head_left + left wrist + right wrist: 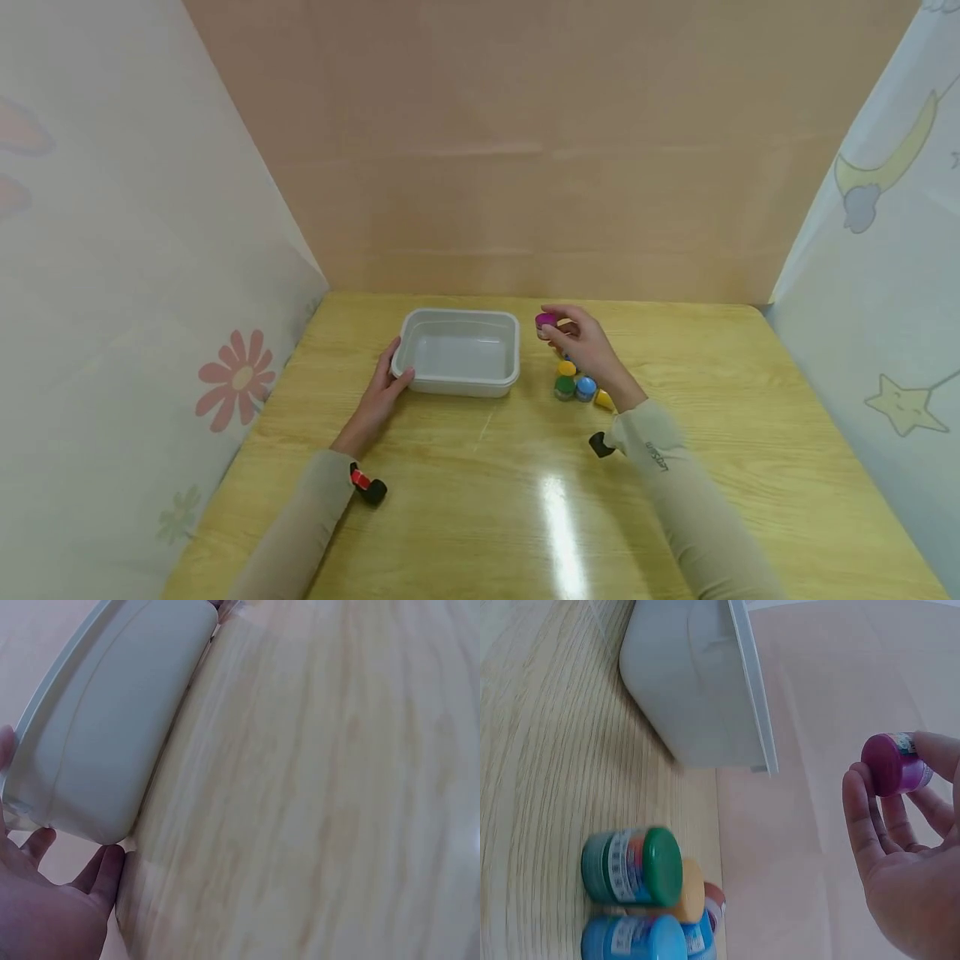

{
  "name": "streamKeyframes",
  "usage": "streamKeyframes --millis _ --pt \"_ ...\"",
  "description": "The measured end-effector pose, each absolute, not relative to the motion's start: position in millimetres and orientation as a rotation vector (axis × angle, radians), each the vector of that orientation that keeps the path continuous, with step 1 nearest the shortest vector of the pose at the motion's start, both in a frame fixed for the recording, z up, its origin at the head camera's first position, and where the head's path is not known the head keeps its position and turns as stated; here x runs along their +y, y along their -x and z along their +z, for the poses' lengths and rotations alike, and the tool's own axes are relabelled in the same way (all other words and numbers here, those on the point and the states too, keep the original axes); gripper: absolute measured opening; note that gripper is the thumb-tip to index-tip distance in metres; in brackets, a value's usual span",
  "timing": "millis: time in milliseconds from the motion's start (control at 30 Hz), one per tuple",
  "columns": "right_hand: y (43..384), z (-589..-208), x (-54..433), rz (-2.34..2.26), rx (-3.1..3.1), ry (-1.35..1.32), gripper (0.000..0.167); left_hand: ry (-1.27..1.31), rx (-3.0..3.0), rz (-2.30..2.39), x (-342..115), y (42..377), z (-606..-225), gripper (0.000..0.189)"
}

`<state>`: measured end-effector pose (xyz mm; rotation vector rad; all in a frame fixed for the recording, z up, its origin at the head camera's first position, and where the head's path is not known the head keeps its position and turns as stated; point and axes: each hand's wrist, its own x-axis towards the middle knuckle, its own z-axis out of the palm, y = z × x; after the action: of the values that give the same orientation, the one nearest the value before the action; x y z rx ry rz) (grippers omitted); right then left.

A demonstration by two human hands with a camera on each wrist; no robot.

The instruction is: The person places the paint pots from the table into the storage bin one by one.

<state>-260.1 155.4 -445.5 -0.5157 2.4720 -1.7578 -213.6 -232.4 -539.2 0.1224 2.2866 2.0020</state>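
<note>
A white rectangular plastic tub [457,387] sits on the table. My left hand [381,390] holds its left end, the thumb at the front corner and fingers along the side; in the left wrist view, fingertips [111,859] touch it low down. My right hand [587,342] pinches a small paint jar with a purple lid [885,763] between thumb and fingers, raised just right of the tub. Below that hand stand several similar jars, among them a green-lidded jar [565,387], a light blue-lidded jar [586,387] and a yellow-lidded jar [567,367].
Another yellow jar [604,400] lies near the right wrist, partly hidden by it. In the right wrist view a reddish-brown-lidded jar [714,900] shows behind the others. The wood-grain table [465,500] meets a tan backdrop [525,167] and printed side walls.
</note>
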Motion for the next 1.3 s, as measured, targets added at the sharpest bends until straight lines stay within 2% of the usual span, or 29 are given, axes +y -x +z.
streamKeyframes --millis 633,833,1300 --pt "269 -446 100 -1.828 2.318 0.529 0.041 -0.108 2.296 1.964 -222 214 -540 0.073" --pt "275 -449 81 -1.829 2.298 0.555 0.037 -0.096 2.303 1.977 -218 213 -542 0.069" --pt "289 -459 39 -1.794 2.326 0.456 0.038 -0.258 2.313 2.075 -206 214 -552 0.069"
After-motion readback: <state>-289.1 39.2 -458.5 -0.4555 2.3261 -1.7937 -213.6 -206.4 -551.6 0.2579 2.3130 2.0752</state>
